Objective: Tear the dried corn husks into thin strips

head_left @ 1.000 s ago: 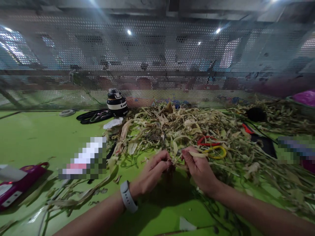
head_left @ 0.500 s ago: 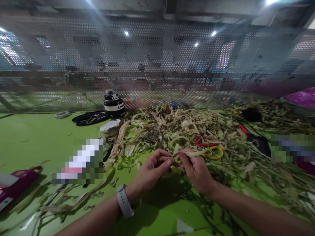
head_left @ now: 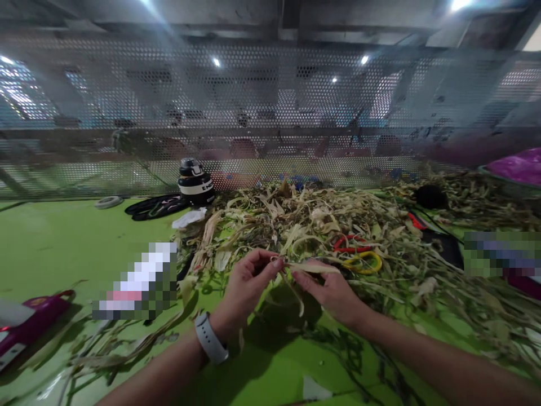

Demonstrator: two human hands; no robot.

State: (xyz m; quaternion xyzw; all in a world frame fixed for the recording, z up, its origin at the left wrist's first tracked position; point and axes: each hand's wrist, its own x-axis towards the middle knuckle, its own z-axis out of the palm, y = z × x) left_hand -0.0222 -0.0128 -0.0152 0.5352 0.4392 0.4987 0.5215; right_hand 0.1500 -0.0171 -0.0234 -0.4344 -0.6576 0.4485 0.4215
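My left hand (head_left: pixel 252 280) pinches the end of a pale dried leaf strip (head_left: pixel 310 267) between thumb and fingers. Just to its right, my right hand (head_left: pixel 327 290) has its fingers closed on the same strip, partly hidden behind it. A thin curled piece hangs down between the two hands. Behind them spreads a large heap of dried plant strips (head_left: pixel 270 211). Scissors with yellow handles (head_left: pixel 364 263) and a red-handled tool (head_left: pixel 350 243) lie in the heap, close beyond my right hand.
A black bottle (head_left: pixel 195 183) stands behind the heap against a perforated screen (head_left: pixel 262 101). On the left of the green table (head_left: pixel 63 242) lie a roll of tape (head_left: pixel 109 202) and a purple device (head_left: pixel 36 324). A purple bag (head_left: pixel 515 166) sits at far right.
Both hands have shifted slightly left. The strip now lies across in front of my right fingers, and a loose curled piece hangs between the hands.
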